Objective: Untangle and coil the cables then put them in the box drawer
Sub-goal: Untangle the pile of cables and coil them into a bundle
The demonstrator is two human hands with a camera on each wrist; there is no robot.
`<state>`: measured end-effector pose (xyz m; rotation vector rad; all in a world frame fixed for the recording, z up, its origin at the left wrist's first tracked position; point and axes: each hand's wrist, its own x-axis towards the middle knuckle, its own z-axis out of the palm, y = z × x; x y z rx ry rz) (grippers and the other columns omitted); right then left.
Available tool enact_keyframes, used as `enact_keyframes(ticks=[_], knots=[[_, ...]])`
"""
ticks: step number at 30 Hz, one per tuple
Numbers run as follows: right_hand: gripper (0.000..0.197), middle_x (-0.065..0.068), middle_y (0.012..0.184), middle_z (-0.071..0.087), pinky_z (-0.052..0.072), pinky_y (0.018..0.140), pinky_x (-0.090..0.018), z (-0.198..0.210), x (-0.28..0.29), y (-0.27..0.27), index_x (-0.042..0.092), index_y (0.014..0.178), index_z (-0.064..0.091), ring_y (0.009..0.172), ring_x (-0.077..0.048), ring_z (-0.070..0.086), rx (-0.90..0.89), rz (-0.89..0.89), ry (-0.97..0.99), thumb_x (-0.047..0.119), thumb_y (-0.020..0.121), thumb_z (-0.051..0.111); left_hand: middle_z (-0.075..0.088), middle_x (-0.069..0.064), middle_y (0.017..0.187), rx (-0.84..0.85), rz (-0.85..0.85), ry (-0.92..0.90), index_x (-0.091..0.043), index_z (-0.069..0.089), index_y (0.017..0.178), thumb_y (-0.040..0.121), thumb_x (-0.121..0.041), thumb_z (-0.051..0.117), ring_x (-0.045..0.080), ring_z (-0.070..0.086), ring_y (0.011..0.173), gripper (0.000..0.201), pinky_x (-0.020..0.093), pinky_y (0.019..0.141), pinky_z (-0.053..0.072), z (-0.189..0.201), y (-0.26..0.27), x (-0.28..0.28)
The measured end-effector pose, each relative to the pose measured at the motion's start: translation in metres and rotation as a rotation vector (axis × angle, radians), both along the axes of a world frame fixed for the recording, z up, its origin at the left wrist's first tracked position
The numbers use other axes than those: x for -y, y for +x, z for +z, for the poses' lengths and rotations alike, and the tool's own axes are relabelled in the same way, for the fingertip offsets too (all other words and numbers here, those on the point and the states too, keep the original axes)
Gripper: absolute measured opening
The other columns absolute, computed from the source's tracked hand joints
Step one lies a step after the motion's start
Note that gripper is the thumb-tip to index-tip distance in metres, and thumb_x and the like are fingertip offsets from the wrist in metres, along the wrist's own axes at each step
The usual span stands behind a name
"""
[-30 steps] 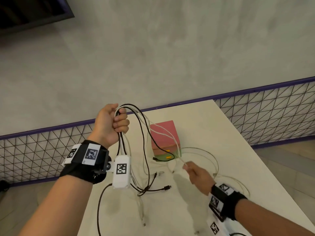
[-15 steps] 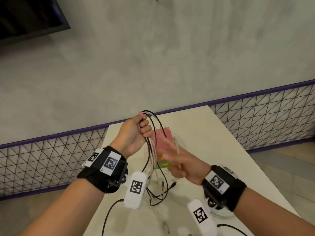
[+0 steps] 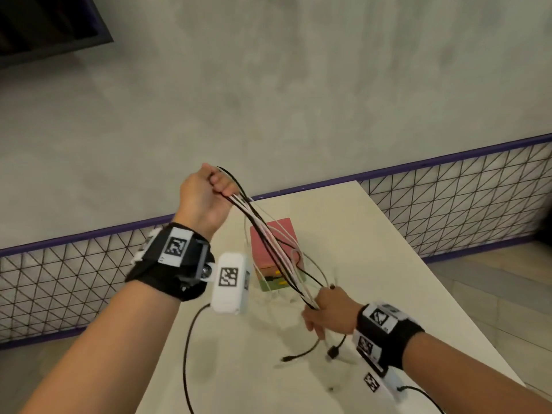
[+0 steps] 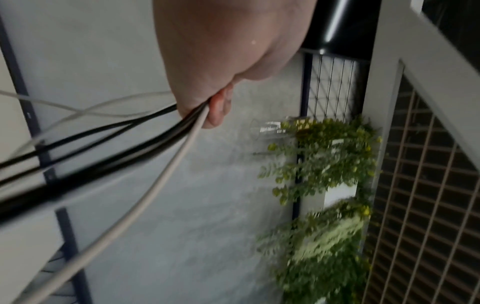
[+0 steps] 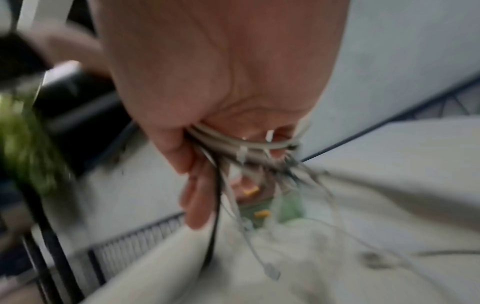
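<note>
A tangle of black and white cables (image 3: 270,246) stretches taut between my two hands above the white table (image 3: 373,249). My left hand (image 3: 209,192) is raised and grips the upper end of the bundle in a fist; the left wrist view shows the cables (image 4: 145,139) leaving that left hand (image 4: 207,111). My right hand (image 3: 324,309) is lower, near the table, and grips the lower part of the bundle; loose ends (image 3: 301,354) trail below it. In the right wrist view the cables (image 5: 244,146) run through my curled right hand (image 5: 213,148). The red box with drawers (image 3: 268,234) stands behind the cables.
The box drawers (image 3: 276,282) with yellow handles face me, partly hidden by cables. A purple-framed wire fence (image 3: 454,186) runs behind the table. The table's right edge (image 3: 448,294) drops to a tiled floor. Black camera leads (image 3: 186,354) hang from my wrists.
My left hand has risen and moved away from the box. My right hand slid down along the bundle toward the table, pulling the cables taut.
</note>
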<state>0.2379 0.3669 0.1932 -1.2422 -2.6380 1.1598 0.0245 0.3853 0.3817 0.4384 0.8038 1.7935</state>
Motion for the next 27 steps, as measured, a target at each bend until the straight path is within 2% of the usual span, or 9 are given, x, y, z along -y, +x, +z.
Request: enact_keyframes(ticks=[3,6,9,12,13,15,18,22,27], knots=[[0.056,0.007,0.052,0.062,0.039,0.086,-0.018,-0.028,0.003,0.017,0.023,0.050,0.061,0.063,0.001,0.061,0.042,-0.082,-0.071,0.046,0.095,0.038,0.028,-0.005,0.046,0.062,0.057,0.033,-0.015,0.033,0.065,0.101,-0.011,0.025,0.009,0.025,0.035,0.037,0.020,0.036,0.026,0.009,-0.021,-0.006],[0.061,0.006,0.052,0.064,0.047,0.095,-0.026,-0.044,0.004,0.031,0.023,0.046,0.061,0.085,-0.017,0.068,-0.119,-0.086,-0.511,0.047,0.097,0.039,0.029,-0.005,0.045,0.076,0.086,0.044,-0.015,0.035,0.064,0.101,-0.012,0.025,0.008,0.025,0.035,0.038,0.018,0.037,0.025,0.007,-0.033,-0.008],[0.059,-0.002,0.044,0.060,0.052,0.090,-0.031,-0.047,0.002,0.043,0.014,0.046,0.058,0.080,-0.022,0.071,-0.283,-0.214,-0.734,0.045,0.095,0.045,0.029,-0.005,0.046,0.067,0.104,0.034,-0.015,0.035,0.064,0.102,-0.014,0.025,0.008,0.024,0.035,0.038,0.018,0.037,0.025,0.003,-0.039,-0.008],[0.056,-0.003,0.035,0.041,0.052,0.065,-0.030,-0.041,0.000,0.051,0.014,0.044,0.042,0.050,-0.021,0.061,-0.392,-0.373,-0.754,0.039,0.093,0.053,0.029,-0.006,0.044,0.066,0.133,0.026,-0.015,0.034,0.063,0.102,-0.014,0.025,0.008,0.024,0.035,0.040,0.018,0.037,0.024,-0.004,-0.041,-0.006],[0.055,-0.001,0.036,0.034,0.046,0.054,-0.028,-0.039,-0.001,0.053,0.017,0.044,0.036,0.039,-0.019,0.048,-0.425,-0.431,-0.759,0.037,0.091,0.056,0.028,-0.006,0.043,0.062,0.143,0.020,-0.015,0.034,0.063,0.102,-0.014,0.025,0.008,0.024,0.034,0.040,0.018,0.036,0.024,-0.007,-0.042,-0.006],[0.054,0.002,0.041,0.024,0.029,0.044,-0.024,-0.033,-0.003,0.058,0.020,0.047,0.031,0.034,-0.014,0.025,-0.492,-0.511,-0.793,0.036,0.089,0.061,0.027,-0.006,0.042,0.046,0.158,0.010,-0.015,0.033,0.062,0.103,-0.016,0.026,0.008,0.024,0.034,0.042,0.018,0.036,0.023,-0.013,-0.046,-0.004],[0.052,0.003,0.048,0.018,0.018,0.041,-0.022,-0.020,-0.006,0.065,0.022,0.054,0.024,0.038,-0.011,0.015,-0.580,-0.533,-0.790,0.043,0.085,0.059,0.027,-0.007,0.042,0.033,0.182,-0.014,-0.016,0.033,0.061,0.103,-0.018,0.028,0.008,0.023,0.035,0.042,0.017,0.037,0.022,-0.027,-0.055,-0.001],[0.053,0.001,0.056,0.009,0.018,0.037,-0.020,-0.002,-0.013,0.070,0.021,0.059,0.023,0.039,-0.011,0.009,-0.670,-0.540,-0.777,0.062,0.084,0.047,0.027,-0.008,0.044,0.034,0.211,-0.067,-0.017,0.034,0.062,0.103,-0.020,0.027,0.007,0.023,0.036,0.041,0.017,0.039,0.021,-0.057,-0.071,0.007],[0.058,0.001,0.054,0.007,0.015,0.038,-0.020,0.018,-0.022,0.073,0.018,0.065,0.014,0.039,-0.011,0.008,-0.713,-0.559,-0.744,0.064,0.080,0.047,0.027,-0.008,0.040,0.024,0.261,-0.226,-0.018,0.029,0.061,0.097,-0.008,0.026,0.007,0.025,0.034,0.037,0.019,0.043,0.023,-0.105,-0.080,0.023]])
